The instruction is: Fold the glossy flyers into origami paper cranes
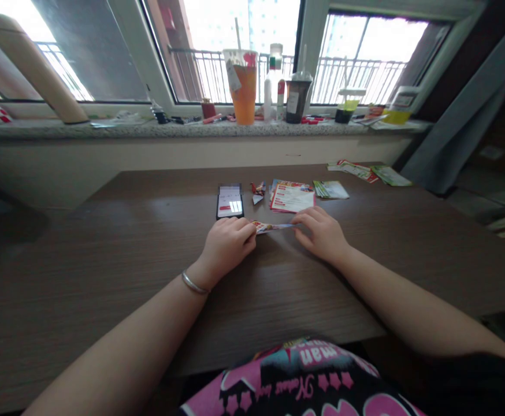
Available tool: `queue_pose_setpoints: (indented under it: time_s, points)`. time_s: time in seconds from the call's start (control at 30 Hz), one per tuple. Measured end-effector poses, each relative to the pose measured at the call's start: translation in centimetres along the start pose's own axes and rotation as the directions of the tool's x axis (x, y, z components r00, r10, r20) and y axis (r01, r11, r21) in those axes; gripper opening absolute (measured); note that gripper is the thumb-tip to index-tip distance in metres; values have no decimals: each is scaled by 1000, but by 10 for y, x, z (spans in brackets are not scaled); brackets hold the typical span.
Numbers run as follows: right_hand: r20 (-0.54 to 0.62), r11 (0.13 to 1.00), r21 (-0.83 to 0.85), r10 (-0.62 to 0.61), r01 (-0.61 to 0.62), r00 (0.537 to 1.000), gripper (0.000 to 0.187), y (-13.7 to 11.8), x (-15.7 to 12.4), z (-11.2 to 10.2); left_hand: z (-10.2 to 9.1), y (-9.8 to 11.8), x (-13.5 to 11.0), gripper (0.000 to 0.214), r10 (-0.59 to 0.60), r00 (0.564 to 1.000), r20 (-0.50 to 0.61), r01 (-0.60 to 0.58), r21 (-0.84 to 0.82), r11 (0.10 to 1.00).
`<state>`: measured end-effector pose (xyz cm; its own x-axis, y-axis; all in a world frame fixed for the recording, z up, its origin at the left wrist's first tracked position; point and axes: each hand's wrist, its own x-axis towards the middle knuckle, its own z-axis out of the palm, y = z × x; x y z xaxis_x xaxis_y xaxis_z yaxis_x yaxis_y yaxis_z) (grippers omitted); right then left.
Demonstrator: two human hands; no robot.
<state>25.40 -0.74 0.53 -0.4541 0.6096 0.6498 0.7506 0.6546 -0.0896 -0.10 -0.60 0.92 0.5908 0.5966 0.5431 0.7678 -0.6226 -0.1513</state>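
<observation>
Head view, and right at the centre of the action the left hand [229, 245] is curled down on one end of a narrow folded paper strip [274, 227], printed red and white, while the right hand [322, 234] pinches the other end, both low over the wooden table [83, 260]. Just above the left knuckles lies a smartphone [230, 202], with a small folded paper piece [258, 192] beside it, then a stack of printed flyers [292, 196] and green cards [330, 189]. More loose leaflets [365, 172] sit upper right, below an orange drink cup [242, 92] on the stone windowsill [170, 130]. The danger: a loosened pinch could let the strip spring open, and a sideways slip could nudge the phone
</observation>
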Motion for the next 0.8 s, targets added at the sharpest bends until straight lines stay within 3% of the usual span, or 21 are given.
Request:
queue_pose_setpoints:
  time_s: [0.2, 0.47, 0.8]
  points:
    - [129, 982, -36, -180, 186, 975, 18, -22, 2, 2, 0, 15, 3, 13, 85, 996, -14, -86, -51, 995]
    - [152, 972, -119, -185, 204, 971, 18, -34, 4, 9, 2, 24, 3, 7, 108, 994, -5, -108, -88, 990]
    - [169, 972, -85, -201, 218, 965, 17, -32, 3, 10, 0, 24, 4, 3, 112, 994, 8, -111, -56, 992]
